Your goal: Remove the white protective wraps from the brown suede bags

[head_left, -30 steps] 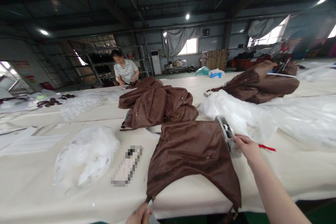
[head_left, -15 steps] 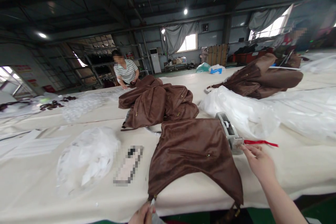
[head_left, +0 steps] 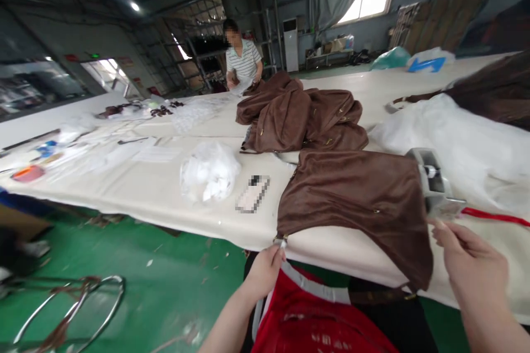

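Observation:
A brown bag (head_left: 356, 190) lies flat on the cloth-covered table, its curved opening facing me. At its near left corner, my left hand (head_left: 265, 267) is closed in a pinch on the strap end, by a small metal ring with a bit of whitish film. Beside the bag's right edge, my right hand (head_left: 474, 259) has thumb and forefinger pressed together; anything between them is too small to make out. Just above that hand stands a grey tape dispenser (head_left: 439, 192), with a red strip (head_left: 497, 215) trailing rightward. A dark strap (head_left: 383, 295) hangs from the bag's near right corner.
Behind lie piled brown bags (head_left: 298, 113). A clear plastic bag (head_left: 209, 171) and a phone (head_left: 252, 194) are to the left. White plastic sheeting (head_left: 464, 138) spreads at right. A person (head_left: 244, 60) in a striped shirt works across the table. A metal-framed stool (head_left: 95, 309) stands lower left.
The view has swung left and down, bringing the floor and red apron into sight. My right hand has come away from the dispenser's front toward the bag's edge. My left hand stays at the corner.

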The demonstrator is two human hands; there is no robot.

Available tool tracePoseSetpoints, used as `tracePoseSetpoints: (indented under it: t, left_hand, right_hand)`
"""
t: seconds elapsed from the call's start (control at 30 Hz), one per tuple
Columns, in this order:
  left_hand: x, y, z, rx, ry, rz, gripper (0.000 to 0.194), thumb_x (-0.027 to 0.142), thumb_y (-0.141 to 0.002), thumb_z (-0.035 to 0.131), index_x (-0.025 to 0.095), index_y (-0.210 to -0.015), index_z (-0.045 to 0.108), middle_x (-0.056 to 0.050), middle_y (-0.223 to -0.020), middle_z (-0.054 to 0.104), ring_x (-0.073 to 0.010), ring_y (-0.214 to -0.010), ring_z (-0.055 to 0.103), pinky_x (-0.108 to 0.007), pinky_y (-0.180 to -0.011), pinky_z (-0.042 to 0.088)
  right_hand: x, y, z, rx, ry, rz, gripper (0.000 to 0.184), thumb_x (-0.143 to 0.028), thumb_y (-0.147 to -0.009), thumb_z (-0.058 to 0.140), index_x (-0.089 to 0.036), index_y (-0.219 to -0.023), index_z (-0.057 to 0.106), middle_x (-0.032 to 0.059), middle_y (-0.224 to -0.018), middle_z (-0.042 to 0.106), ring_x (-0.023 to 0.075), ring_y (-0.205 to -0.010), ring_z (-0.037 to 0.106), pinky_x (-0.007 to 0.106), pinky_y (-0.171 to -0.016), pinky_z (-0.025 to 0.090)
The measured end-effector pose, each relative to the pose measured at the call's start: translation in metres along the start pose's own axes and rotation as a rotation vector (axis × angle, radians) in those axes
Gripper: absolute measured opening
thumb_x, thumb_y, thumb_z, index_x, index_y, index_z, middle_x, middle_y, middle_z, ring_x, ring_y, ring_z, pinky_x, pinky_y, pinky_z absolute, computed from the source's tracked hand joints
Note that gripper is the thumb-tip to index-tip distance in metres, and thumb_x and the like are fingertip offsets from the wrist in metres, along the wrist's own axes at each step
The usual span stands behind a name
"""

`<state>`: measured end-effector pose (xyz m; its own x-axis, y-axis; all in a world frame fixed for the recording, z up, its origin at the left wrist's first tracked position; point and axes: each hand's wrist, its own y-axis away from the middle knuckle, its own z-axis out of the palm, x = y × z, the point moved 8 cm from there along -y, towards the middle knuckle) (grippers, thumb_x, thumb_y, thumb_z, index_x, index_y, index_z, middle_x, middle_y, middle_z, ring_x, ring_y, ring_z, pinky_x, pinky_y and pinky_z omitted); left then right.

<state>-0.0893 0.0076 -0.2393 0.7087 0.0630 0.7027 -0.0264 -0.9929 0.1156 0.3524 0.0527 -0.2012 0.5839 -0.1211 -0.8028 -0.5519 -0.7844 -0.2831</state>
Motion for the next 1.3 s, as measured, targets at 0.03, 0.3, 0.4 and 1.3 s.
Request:
tracePoseSetpoints:
  t: [0.03,0.3,0.4,1.3]
  left_hand:
    - [0.0,0.001,0.001,0.003,0.007,0.013,0.03,0.024,-0.092,0.032,0.019,-0.073,0.054,-0.001,-0.066,0.057,-0.015,-0.068,0.056,-0.024,-0.067,0.042]
    - [0.007,0.008,0.003,0.014,-0.026,0.063,0.03,0.022,-0.094,0.03,0.019,-0.076,0.054,-0.003,-0.067,0.058,-0.0152,-0.064,0.055,-0.025,-0.065,0.041]
    - [0.008,0.008,0.0,0.015,-0.007,0.074,0.026,0.022,-0.092,0.032,0.018,-0.078,0.054,-0.003,-0.07,0.059,-0.0157,-0.067,0.056,-0.025,-0.066,0.041]
    - [-0.005,0.028,0.053,-0.552,1.515,-0.593,0.031,0.041,-0.089,0.05,0.018,-0.07,0.043,0.011,-0.048,0.017,-0.0031,-0.035,0.004,-0.016,-0.034,0.008]
  right_hand:
    - [-0.017,0.014,0.016,-0.089,-0.104,0.002,0.04,-0.054,-0.079,0.056,-0.024,-0.1,0.071,0.0135,-0.088,0.072,0.0296,-0.08,0.067,0.041,-0.072,0.052]
    - [-0.157,0.161,0.157,-1.027,-0.411,-0.213,0.027,-0.044,-0.084,0.055,-0.022,-0.073,0.069,0.0027,-0.073,0.067,0.0192,-0.068,0.058,0.028,-0.062,0.044]
    - [-0.169,0.192,0.184,-1.19,-0.43,-0.229,0.028,-0.042,-0.084,0.053,-0.021,-0.069,0.065,0.0008,-0.068,0.063,0.0182,-0.067,0.056,0.027,-0.063,0.042]
    - [-0.145,0.219,0.237,-1.324,-0.246,-0.305,0.029,-0.028,-0.085,0.04,-0.019,-0.066,0.059,-0.0002,-0.056,0.061,0.0131,-0.051,0.053,0.022,-0.05,0.037]
